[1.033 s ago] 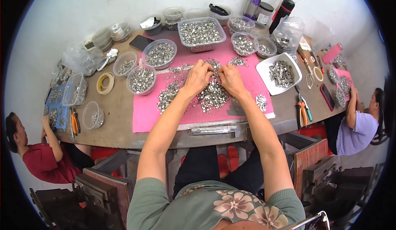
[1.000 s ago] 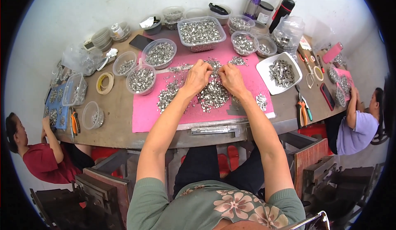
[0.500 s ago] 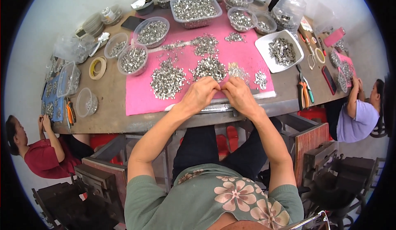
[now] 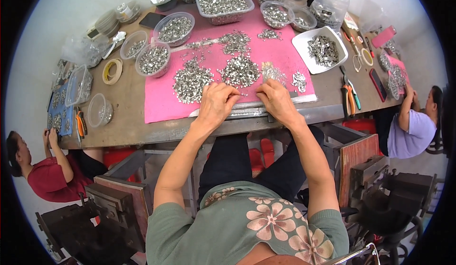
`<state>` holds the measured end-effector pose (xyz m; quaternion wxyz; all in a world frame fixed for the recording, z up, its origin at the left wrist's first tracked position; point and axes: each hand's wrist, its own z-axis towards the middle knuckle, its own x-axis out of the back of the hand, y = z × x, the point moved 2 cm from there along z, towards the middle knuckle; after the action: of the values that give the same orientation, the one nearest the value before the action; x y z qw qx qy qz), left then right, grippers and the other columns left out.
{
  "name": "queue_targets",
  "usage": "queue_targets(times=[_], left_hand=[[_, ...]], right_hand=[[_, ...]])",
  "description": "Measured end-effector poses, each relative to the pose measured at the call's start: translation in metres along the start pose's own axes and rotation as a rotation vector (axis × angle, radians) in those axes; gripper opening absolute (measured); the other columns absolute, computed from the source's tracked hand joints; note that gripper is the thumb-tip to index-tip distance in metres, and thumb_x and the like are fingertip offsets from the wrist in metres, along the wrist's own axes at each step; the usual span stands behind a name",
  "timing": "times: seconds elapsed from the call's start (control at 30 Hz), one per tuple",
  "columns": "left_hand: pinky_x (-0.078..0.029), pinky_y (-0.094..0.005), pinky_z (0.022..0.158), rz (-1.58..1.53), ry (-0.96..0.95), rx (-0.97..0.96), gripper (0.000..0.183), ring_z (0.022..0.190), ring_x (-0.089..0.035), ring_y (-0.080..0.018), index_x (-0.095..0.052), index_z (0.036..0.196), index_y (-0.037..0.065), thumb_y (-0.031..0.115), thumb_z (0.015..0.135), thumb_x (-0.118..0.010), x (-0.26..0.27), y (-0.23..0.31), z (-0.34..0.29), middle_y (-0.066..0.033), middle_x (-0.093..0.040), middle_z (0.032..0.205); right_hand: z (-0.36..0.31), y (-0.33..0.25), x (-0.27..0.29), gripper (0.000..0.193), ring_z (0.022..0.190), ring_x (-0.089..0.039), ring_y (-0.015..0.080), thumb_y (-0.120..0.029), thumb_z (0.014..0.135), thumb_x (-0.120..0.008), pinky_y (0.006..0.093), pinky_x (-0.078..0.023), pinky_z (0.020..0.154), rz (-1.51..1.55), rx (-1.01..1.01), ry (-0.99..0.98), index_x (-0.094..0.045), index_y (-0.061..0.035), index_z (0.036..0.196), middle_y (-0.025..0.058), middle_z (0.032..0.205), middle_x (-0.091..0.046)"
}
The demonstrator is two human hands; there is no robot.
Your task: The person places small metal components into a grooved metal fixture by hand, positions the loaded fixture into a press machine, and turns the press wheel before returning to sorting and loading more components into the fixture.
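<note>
Your left hand (image 4: 216, 104) and right hand (image 4: 275, 101) have come back from the far piles of small metal parts (image 4: 240, 70) to the near edge of the pink mat (image 4: 161, 103); both now rest knuckles-up over the metal strip (image 4: 249, 109) there.

We sat in a small assembly workshop: a worn workbench (image 4: 128, 127) carried a pink mat (image 4: 166, 106), heaps of small metal parts (image 4: 190, 80), plastic tubs (image 4: 175, 27) and pliers (image 4: 350, 94).
</note>
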<state>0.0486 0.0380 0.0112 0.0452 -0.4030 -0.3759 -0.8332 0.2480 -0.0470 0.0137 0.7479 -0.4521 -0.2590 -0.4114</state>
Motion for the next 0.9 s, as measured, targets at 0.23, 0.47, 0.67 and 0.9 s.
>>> queue_targets(times=[0.23, 0.47, 0.67, 0.9], left_hand=[[-0.038, -0.039, 0.086, 0.099, -0.028, -0.068, 0.008, 0.082, -0.057, -0.0221, -0.077, 0.09, 0.014, 0.022, 0.087, -0.077, -0.004, 0.002, 0.004, -0.0014, -0.063, 0.081], [-0.037, -0.0407, 0.09, 0.147, -0.02, -0.134, 0.007, 0.086, -0.058, -0.0223, -0.076, 0.092, 0.013, 0.019, 0.088, -0.075, -0.001, 0.007, 0.003, -0.0017, -0.063, 0.085], [-0.037, -0.0416, 0.092, 0.105, -0.034, -0.117, 0.006, 0.089, -0.059, -0.0234, -0.071, 0.091, 0.009, 0.014, 0.089, -0.074, -0.003, 0.006, 0.001, -0.0041, -0.063, 0.086], [-0.043, -0.0393, 0.078, -0.167, 0.027, 0.014, 0.006, 0.08, -0.059, -0.0272, -0.064, 0.097, 0.003, 0.007, 0.093, -0.067, 0.001, 0.017, -0.011, -0.0086, -0.062, 0.084]], right_hand=[[0.0, -0.003, 0.003, 0.008, 0.081, -0.067, 0.0328, -0.003, 0.088, -0.072, 0.0419, -0.053, 0.072, 0.027, -0.126, -0.035, -0.069, -0.0002, 0.094, 0.0144, 0.088, -0.066], [-0.03, -0.029, 0.02, 0.008, 0.085, -0.07, 0.0239, -0.001, 0.089, -0.07, 0.0345, -0.054, 0.078, 0.407, -0.237, 0.034, -0.068, 0.0029, 0.095, 0.012, 0.093, -0.07], [-0.048, -0.032, 0.006, 0.009, 0.091, -0.069, 0.0197, 0.0, 0.088, -0.069, 0.0314, -0.053, 0.083, 0.482, -0.317, 0.124, -0.07, 0.0022, 0.097, 0.0102, 0.101, -0.072], [-0.05, -0.032, 0.004, 0.008, 0.092, -0.067, 0.0161, 0.001, 0.089, -0.069, 0.0289, -0.052, 0.082, 0.468, -0.313, 0.144, -0.071, 0.0018, 0.098, 0.0087, 0.102, -0.072]])
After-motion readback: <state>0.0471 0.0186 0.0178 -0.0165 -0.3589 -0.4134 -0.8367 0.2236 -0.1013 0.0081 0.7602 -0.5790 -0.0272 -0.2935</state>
